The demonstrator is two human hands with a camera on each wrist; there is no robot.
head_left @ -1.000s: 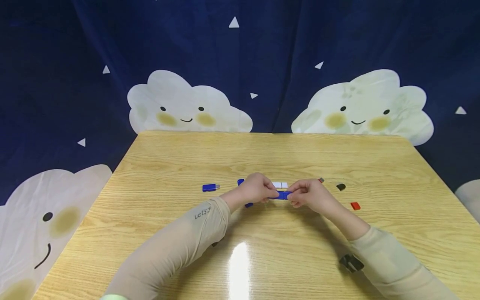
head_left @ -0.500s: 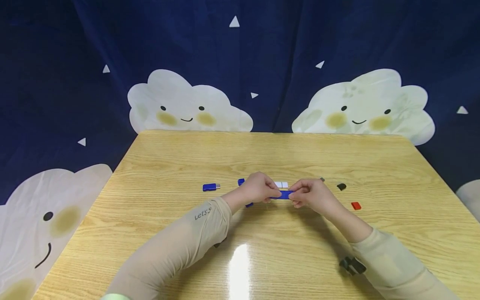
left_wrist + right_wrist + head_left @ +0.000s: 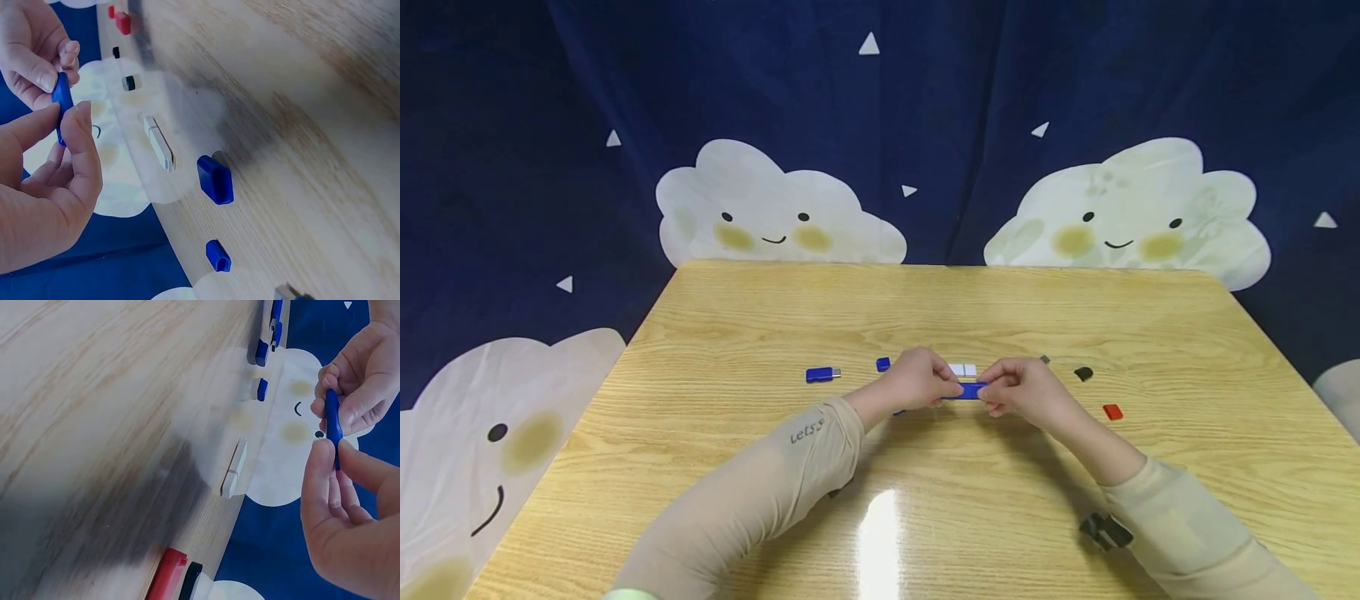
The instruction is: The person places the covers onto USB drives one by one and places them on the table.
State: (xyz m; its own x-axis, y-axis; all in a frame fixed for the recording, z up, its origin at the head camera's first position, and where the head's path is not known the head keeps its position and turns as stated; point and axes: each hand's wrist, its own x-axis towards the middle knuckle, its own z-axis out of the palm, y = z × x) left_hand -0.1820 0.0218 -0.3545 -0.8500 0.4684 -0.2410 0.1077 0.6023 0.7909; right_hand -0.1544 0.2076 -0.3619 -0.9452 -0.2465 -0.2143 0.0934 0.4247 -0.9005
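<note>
Pinching blue stick point(image 3: 972, 391), both hands point(image 3: 917, 378) point(image 3: 1026, 390)

the stick point(image 3: 972, 391) is blue, the curtain point(image 3: 790, 75) cloud-patterned.

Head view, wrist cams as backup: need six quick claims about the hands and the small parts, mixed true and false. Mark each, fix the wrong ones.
1. The left hand and right hand pinch the same blue piece. True.
2. The blue piece lies flat, let go. False: both hands hold it, raised above the table.
3. In the head view, the white stick shows just above the blue piece. True.
4. The white stick shows right of both hands there. False: it shows between them.
5. In the head view, the small red piece lies right of both hands. True.
6. The small red piece sits higher in that view than the white stick. False: it sits lower.
</note>
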